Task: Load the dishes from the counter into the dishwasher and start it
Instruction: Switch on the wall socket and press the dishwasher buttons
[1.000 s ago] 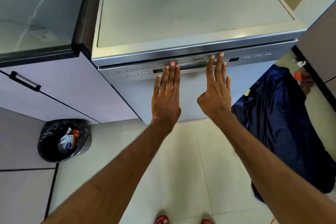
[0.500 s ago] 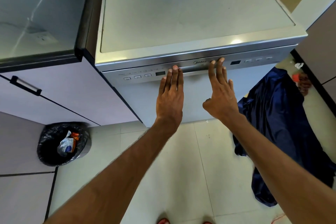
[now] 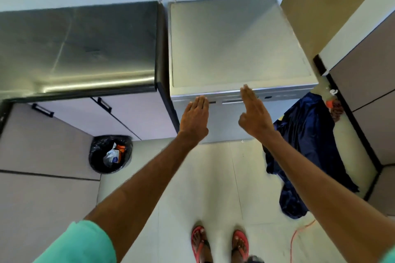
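The dishwasher (image 3: 239,49) stands straight ahead of you, its door shut and its silver top bare, wedged between the dark counter (image 3: 77,47) on your left and a beige wall on your right. Since a second ago you have straightened up: the view sits higher and further back, so your sandalled feet (image 3: 220,241) now show on the floor. Both hands are still at the control strip (image 3: 233,101) along the door's top edge, though it is too blurred to read any button.

Your left hand (image 3: 194,119) lies flat with fingers together, the tips touching the strip left of centre, holding nothing. Your right hand (image 3: 254,113) is also open and empty, fingers straight and reaching up to the door's top lip, thumb apart; a second ago its fingertips sat lower, on the strip.

With the door closed and no dishes in sight on the counter, loading looks finished, or else not yet begun; the frames cannot settle which. I'd judge you are either pressing the door home or about to pull it.

A black-lined bin (image 3: 110,153) stands on the floor to your left under the cabinet (image 3: 92,117), well clear. A dark blue cloth (image 3: 303,145) is heaped beside the dishwasher's right corner, and an orange cord (image 3: 299,235) trails near your right foot. Both could snag you if the door swings down or you step sideways.
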A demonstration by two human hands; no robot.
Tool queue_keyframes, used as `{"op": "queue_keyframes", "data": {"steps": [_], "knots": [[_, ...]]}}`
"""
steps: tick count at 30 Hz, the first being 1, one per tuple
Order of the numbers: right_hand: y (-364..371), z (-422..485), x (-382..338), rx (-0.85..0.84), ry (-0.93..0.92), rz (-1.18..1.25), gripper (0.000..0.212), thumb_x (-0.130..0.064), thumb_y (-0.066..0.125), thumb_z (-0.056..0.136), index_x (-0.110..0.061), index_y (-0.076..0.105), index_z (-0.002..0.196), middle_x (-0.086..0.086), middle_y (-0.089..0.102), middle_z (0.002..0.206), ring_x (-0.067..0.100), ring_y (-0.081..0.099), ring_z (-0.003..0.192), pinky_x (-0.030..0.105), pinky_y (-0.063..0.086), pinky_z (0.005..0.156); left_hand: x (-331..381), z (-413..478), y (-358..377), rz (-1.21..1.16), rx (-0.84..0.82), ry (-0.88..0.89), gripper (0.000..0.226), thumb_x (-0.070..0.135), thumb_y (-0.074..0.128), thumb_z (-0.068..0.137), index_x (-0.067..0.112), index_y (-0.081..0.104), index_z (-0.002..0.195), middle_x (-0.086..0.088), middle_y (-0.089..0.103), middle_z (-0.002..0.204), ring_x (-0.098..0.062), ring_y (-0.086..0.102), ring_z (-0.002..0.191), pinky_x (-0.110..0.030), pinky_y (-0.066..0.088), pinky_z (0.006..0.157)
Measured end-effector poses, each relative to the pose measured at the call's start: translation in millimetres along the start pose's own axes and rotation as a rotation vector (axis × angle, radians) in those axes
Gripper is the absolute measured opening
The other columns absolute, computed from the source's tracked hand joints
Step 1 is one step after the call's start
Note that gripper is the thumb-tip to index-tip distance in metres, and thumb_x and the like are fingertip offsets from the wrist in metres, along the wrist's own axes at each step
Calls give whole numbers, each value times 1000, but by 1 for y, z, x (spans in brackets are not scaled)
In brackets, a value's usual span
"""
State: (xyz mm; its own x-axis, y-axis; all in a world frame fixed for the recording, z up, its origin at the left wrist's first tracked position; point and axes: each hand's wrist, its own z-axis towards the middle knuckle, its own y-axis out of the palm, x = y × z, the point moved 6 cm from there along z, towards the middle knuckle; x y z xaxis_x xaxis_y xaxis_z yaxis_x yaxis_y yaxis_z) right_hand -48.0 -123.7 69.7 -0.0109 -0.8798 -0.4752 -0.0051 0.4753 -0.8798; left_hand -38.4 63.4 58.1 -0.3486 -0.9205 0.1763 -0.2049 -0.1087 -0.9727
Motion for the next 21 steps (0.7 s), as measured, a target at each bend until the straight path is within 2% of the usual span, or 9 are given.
{"op": "queue_keyframes", "data": {"steps": [2, 3, 5, 6, 8, 11, 14, 17, 21], "knots": [[-17, -5, -20, 15, 11, 26, 85, 5, 51, 82, -11, 19, 159, 3, 18, 167, 19, 21, 152, 35, 26, 122, -6, -12, -24, -36, 24, -12, 90, 3, 66, 79, 0, 20, 156, -18, 23, 164, -30, 22, 152, -41, 23, 124], [-25, -8, -31, 18, 30, 45, 83, 4, 51, 83, -13, 22, 159, 6, 29, 163, 22, 32, 147, 34, 31, 119, -8, -18, -36, -54, 29, -19, 82, 3, 66, 78, 0, 31, 152, -18, 35, 158, -31, 34, 146, -41, 33, 119], [-40, -9, -48, 50, 77, 97, 74, -1, 52, 82, -15, 37, 153, 11, 59, 139, 28, 55, 127, 38, 45, 108, -15, -29, -58, -74, 35, -51, 51, 5, 63, 78, 5, 54, 128, -15, 60, 132, -33, 58, 122, -43, 51, 100], [-46, -9, -55, 87, 77, 133, 68, -3, 52, 80, -15, 47, 147, 11, 68, 126, 29, 62, 117, 40, 51, 101, -18, -32, -67, -81, 39, -71, 38, 6, 60, 79, 8, 59, 116, -14, 66, 119, -34, 64, 111, -44, 55, 92], [-52, -7, -67, 157, 54, 185, 57, -6, 51, 78, -14, 60, 134, 7, 74, 114, 28, 70, 104, 42, 56, 91, -26, -33, -81, -91, 63, -89, 25, 5, 55, 80, 10, 63, 103, -13, 70, 104, -34, 69, 96, -43, 58, 84], [-53, 5, -85, 190, 10, 234, 45, -1, 54, 78, -10, 68, 119, 7, 76, 107, 26, 72, 98, 41, 58, 88, -41, -24, -97, -100, 80, -111, 18, 5, 51, 79, 10, 60, 93, -12, 70, 90, -33, 69, 81, -39, 59, 74], [-50, 28, -88, 194, -5, 268, 41, 3, 58, 78, -6, 70, 116, 7, 75, 110, 21, 71, 100, 36, 57, 90, -53, -2, -112, -85, 58, -125, 13, 3, 49, 76, 10, 55, 85, -13, 67, 84, -35, 66, 76, -33, 46, 62], [-44, 65, -90, 176, -25, 305, 32, -3, 65, 81, -7, 72, 112, 6, 76, 102, 18, 73, 93, 33, 58, 86, -65, 30, -126, -88, 33, -150, 19, 6, 49, 79, 8, 61, 94, -12, 67, 88, -33, 67, 80, -34, 45, 63], [-42, 130, -91, 155, 57, 313, 15, -23, 69, 80, -21, 77, 93, -2, 78, 84, 16, 74, 79, 31, 58, 81, -83, 79, -140, -129, 26, -223, 28, 13, 53, 84, 11, 67, 108, -14, 70, 103, -34, 68, 92, -39, 55, 79]]}}
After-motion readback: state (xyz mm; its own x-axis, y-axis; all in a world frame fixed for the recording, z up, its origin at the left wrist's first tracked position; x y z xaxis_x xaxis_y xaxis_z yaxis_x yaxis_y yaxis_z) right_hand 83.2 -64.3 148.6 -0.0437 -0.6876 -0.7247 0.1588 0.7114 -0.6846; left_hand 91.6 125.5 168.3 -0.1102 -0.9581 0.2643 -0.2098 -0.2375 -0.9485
